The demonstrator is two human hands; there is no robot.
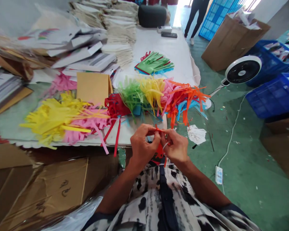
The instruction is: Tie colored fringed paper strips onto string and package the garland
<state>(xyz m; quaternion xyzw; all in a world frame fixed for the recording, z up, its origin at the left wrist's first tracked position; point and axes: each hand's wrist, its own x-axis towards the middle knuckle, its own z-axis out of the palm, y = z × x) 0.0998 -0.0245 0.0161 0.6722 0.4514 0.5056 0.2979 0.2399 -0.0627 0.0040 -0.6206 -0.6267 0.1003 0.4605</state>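
Just off the table's front edge, my left hand (pixel 143 144) and my right hand (pixel 177 146) meet fingertip to fingertip. Both are closed in a pinch on a piece of red fringed paper (pixel 159 150), which hangs down between them and is partly hidden by the fingers. A white loop, perhaps string, shows by my right fingers. Ahead lies a row of fringed paper: a dark red bundle (pixel 117 104), a green one (pixel 133 94), a yellow one (pixel 154 88) and an orange one (pixel 189 94). Left of them are a larger yellow bundle (pixel 54 114) and a pink one (pixel 89 123).
Fringed green sheets (pixel 154 63) lie farther back on the white table (pixel 183 57). Stacks of paper (pixel 86 59) crowd the left. A fan (pixel 243 70), blue crates (pixel 272 94) and a cardboard box (pixel 231 41) stand at right. A power strip (pixel 219 175) lies on the floor.
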